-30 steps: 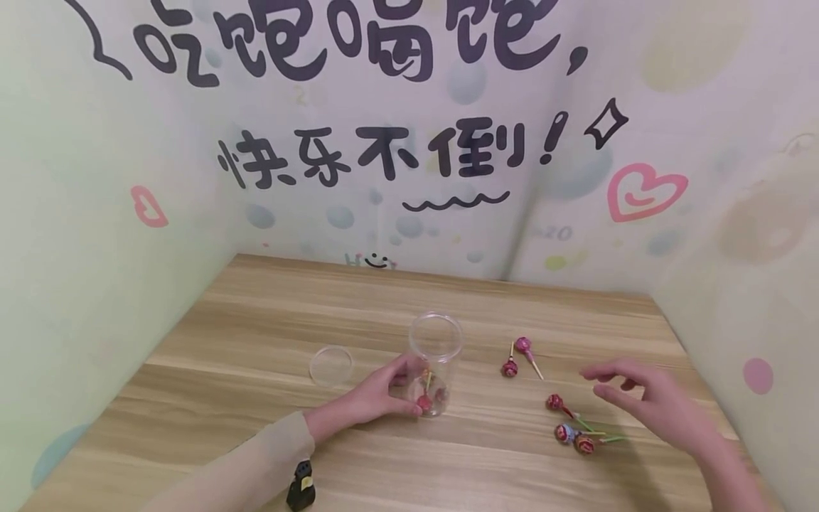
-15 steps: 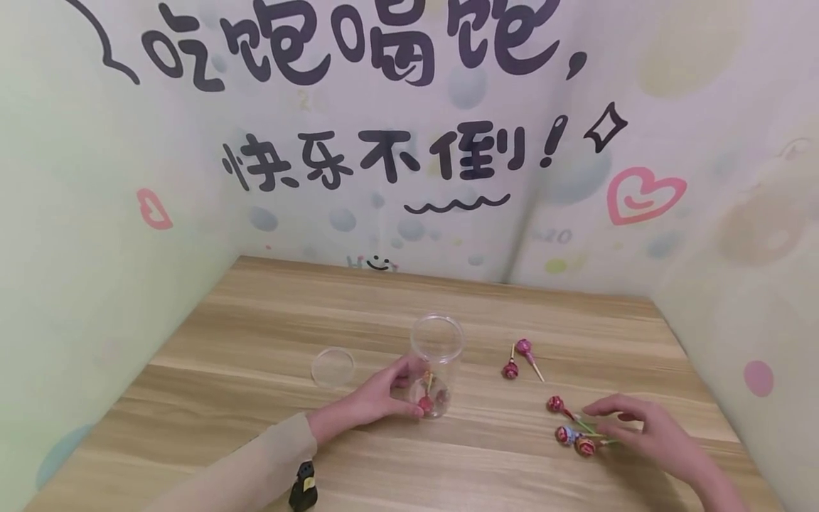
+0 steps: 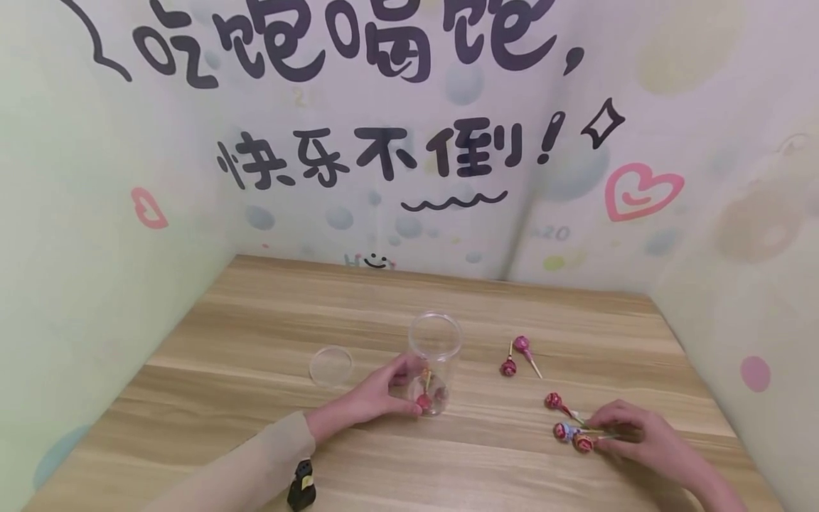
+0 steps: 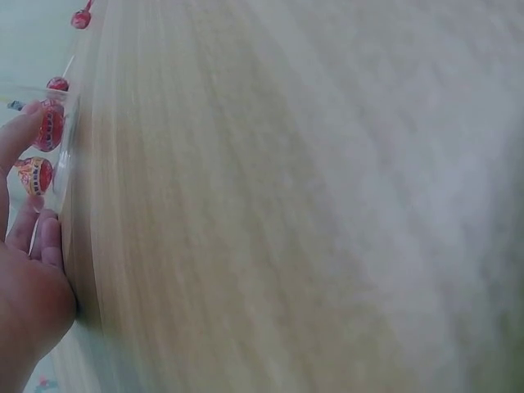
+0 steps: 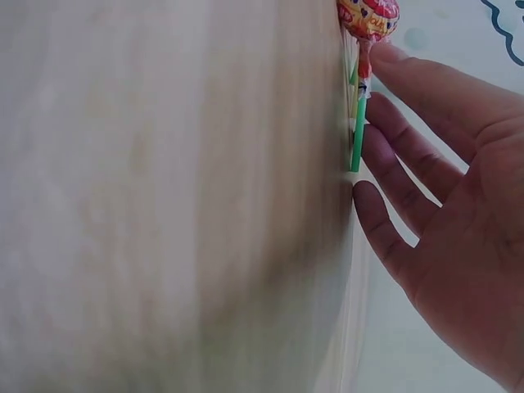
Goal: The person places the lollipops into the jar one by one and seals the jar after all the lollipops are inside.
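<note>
While vertical, the jar (image 3: 441,366) mouth-up.

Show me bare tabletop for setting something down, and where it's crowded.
Free: the front tabletop between the black object and the three lollipops by the right grip; also the strip between the clear jar and back wall. Crowded: around those lollipops, and at the jar, which the left grip holds.

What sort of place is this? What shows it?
Likely a small booth or partitioned nook: a wood-grain table boxed in by pale walls at left, back and right, with the back wall carrying big dark Chinese lettering.
</note>
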`<state>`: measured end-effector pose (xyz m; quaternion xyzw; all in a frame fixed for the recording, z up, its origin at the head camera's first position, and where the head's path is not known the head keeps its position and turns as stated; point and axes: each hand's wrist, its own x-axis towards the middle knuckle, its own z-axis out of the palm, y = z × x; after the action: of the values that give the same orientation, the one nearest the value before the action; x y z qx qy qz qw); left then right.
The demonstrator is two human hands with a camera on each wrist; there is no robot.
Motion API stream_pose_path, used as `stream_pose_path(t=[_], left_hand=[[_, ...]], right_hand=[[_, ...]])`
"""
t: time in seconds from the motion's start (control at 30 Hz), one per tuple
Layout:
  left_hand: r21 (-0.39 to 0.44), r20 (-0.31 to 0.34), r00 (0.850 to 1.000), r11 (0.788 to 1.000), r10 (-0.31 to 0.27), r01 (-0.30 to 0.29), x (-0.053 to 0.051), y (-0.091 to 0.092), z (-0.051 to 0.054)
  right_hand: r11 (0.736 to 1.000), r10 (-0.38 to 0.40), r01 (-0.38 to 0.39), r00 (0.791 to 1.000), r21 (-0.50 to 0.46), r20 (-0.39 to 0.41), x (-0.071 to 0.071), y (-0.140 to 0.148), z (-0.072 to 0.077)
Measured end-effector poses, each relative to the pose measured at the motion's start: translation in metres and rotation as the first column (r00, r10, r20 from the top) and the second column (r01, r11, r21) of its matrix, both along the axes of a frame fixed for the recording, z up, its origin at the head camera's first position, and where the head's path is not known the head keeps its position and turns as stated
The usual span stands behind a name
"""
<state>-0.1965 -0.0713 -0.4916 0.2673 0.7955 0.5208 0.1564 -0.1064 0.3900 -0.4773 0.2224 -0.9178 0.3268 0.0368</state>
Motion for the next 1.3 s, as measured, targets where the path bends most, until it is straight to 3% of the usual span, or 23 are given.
stream_pose_path(t=[0.27, 0.53, 1.07, 1.3], left_hand=[[-0.003, 0.003, 1.000, 1.000, 0.001, -0.001, 0.001, 0.000, 0.002], [-0.002, -0.017, 1.000, 1.000, -0.010, 0.010, 0.000, 0.001, 0.002], [-0.011, -0.008, 1.000, 1.000, -0.004, 0.004, 0.000, 0.001, 0.002], [-0.011, 0.011, 1.000, 1.000, 0.002, -0.002, 0.001, 0.000, 0.004]], right_hand=[[0.999, 0.046, -0.046, 0.999, -0.006, -0.021, 0.001, 0.000, -0.001], [0.996, 0.089, -0.088, 0.996, -0.024, 0.033, -0.005, 0.002, -0.003], [0.998, 0.019, -0.015, 0.996, 0.054, -0.084, -0.024, -0.013, 0.002], [0.997, 0.040, -0.037, 0.998, 0.068, -0.047, -0.035, -0.020, 0.011]])
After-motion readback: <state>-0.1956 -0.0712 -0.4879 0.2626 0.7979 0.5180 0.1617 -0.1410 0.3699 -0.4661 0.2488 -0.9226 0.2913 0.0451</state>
